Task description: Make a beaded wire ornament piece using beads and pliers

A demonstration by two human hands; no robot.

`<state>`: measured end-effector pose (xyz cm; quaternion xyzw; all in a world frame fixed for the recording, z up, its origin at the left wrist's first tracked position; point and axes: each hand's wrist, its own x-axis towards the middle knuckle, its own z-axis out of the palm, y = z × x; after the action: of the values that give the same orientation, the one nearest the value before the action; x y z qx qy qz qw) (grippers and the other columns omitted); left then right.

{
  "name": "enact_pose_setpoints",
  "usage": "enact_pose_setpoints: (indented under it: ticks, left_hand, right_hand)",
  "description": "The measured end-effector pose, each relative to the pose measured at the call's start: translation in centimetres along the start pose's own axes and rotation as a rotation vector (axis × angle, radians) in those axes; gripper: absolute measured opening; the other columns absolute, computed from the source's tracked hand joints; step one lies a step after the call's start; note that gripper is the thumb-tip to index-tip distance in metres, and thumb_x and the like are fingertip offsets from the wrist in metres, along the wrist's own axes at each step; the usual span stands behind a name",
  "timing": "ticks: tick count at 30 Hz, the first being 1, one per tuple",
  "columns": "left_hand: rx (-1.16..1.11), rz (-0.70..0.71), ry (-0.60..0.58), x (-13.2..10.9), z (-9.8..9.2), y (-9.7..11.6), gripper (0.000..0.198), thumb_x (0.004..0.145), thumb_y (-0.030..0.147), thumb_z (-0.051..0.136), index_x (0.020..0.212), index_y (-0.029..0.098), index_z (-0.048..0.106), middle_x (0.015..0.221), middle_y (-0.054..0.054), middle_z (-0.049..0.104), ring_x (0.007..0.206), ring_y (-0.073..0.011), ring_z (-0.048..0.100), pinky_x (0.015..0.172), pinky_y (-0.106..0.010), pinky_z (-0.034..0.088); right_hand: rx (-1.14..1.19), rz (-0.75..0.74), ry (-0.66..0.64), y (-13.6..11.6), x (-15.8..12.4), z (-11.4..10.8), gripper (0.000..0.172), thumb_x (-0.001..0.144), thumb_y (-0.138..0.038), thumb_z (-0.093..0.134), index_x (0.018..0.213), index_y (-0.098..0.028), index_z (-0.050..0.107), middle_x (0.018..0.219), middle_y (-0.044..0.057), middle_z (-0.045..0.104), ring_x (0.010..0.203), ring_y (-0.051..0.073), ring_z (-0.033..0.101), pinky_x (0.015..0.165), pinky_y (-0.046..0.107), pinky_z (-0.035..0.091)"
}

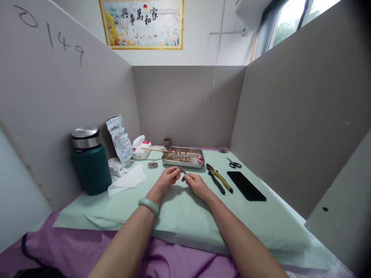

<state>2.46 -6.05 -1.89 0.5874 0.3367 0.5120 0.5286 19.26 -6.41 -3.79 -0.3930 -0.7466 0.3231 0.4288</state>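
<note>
Over the middle of the table, my left hand [169,177] and my right hand [197,183] come close together, fingers closed. My right hand grips a slim grey metal tool [183,170], whose tip points toward my left fingertips. Left thumb and forefinger are pinched by that tip; whatever lies between them is too small to make out. Just beyond the hands stands a metal tray [185,165] of small red, gold and silver beads and parts. A little cluster of red and silver beads [152,165] lies left of the tray.
Right of my hands lie green-and-yellow pliers [219,179], black scissors [234,163] and a black phone [245,186]. On the left are a green thermos [91,166], a foil pouch [119,138], white paper [129,180] and a tissue pack [142,150]. Grey partitions [188,104] enclose the table.
</note>
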Motion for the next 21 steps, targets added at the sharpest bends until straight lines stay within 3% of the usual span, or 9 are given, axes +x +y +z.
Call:
enact_pose_setpoints:
  ticks: [4,9,16,21]
  left_hand:
    - [0.088,0.027,0.046,0.04,0.17,0.06,0.033,0.073,0.045,0.063,0.084,0.014,0.064,0.056,0.004,0.049,0.042,-0.0041,0.027,0.042,-0.021,0.017]
    - [0.237,0.082,0.148,0.37,0.32,-0.15,0.027,0.074,0.040,0.060,0.083,0.016,0.065,0.057,0.004,0.052,0.047,-0.0075,0.035,0.045,-0.022,0.025]
    - [0.412,0.197,0.261,0.79,0.08,-0.41,0.018,0.072,0.033,0.059,0.076,0.017,0.067,0.056,0.002,0.056,0.057,-0.0132,0.049,0.058,-0.025,0.037]
    - [0.478,0.203,0.280,0.93,0.02,-0.83,0.019,0.072,0.035,0.059,0.074,0.017,0.066,0.056,0.001,0.057,0.056,-0.0140,0.051,0.057,-0.025,0.038]
  right_hand:
    - [-0.003,0.012,0.013,-0.31,-0.06,-0.15,0.033,0.089,-0.038,0.040,0.079,-0.017,0.064,0.059,-0.003,0.047,0.056,0.012,0.044,0.057,0.023,0.035]
    - [-0.104,-0.010,0.081,-0.29,0.02,-0.08,0.033,0.089,-0.038,0.040,0.079,-0.018,0.064,0.066,-0.001,0.057,0.067,0.015,0.052,0.064,0.024,0.036]
    - [-0.355,-0.030,0.183,0.54,0.07,0.10,0.031,0.091,-0.036,0.041,0.073,-0.020,0.060,0.069,0.001,0.060,0.068,0.016,0.054,0.063,0.024,0.033]
    - [-0.514,-0.052,0.179,0.18,-0.26,0.24,0.027,0.093,-0.033,0.042,0.079,-0.020,0.062,0.078,0.003,0.064,0.074,0.016,0.056,0.064,0.024,0.032]
